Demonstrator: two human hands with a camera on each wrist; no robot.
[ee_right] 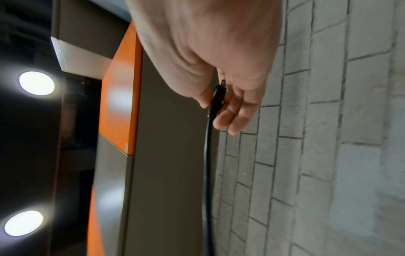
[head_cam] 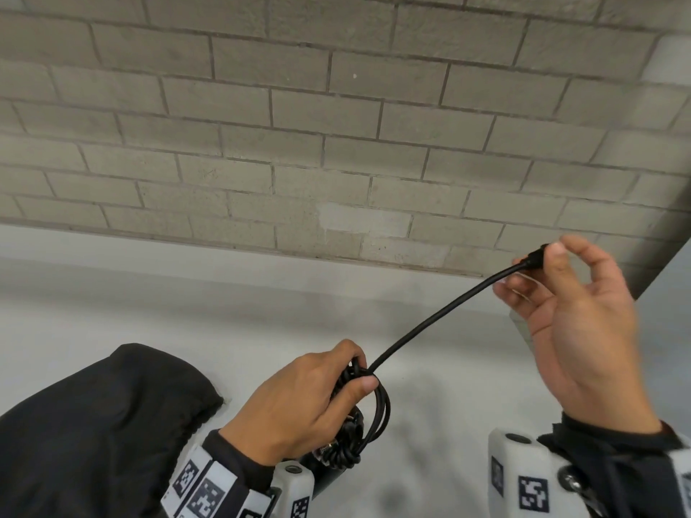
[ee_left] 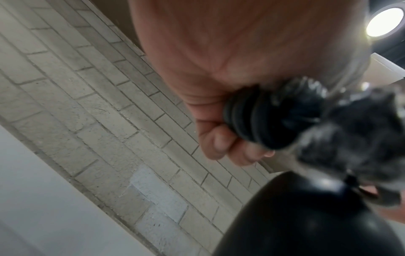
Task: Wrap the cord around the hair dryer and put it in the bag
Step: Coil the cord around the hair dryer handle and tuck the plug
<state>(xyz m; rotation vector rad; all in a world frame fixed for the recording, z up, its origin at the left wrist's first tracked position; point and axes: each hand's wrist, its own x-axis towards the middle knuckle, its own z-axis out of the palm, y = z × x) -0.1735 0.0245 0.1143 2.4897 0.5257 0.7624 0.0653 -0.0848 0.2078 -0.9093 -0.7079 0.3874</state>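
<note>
My left hand (head_cam: pixel 299 401) grips the black hair dryer (head_cam: pixel 344 446) by its handle, with several turns of black cord (head_cam: pixel 430 323) coiled round it and pinned under the thumb. In the left wrist view the coils (ee_left: pixel 258 119) sit against the curled fingers, and the dryer's dark body (ee_left: pixel 302 221) fills the lower right. The free cord runs up and right to my right hand (head_cam: pixel 576 312), which pinches the plug end (head_cam: pixel 536 257) between thumb and fingers. The right wrist view shows the plug (ee_right: pixel 218 98) in the fingers with the cord hanging below. A black bag (head_cam: pixel 97 424) lies at the lower left.
A pale grey surface (head_cam: pixel 187 300) stretches under both hands up to a grey brick wall (head_cam: pixel 299 125). An orange and grey cabinet (ee_right: pixel 122 97) and round ceiling lights (ee_right: pixel 36 83) appear in the right wrist view.
</note>
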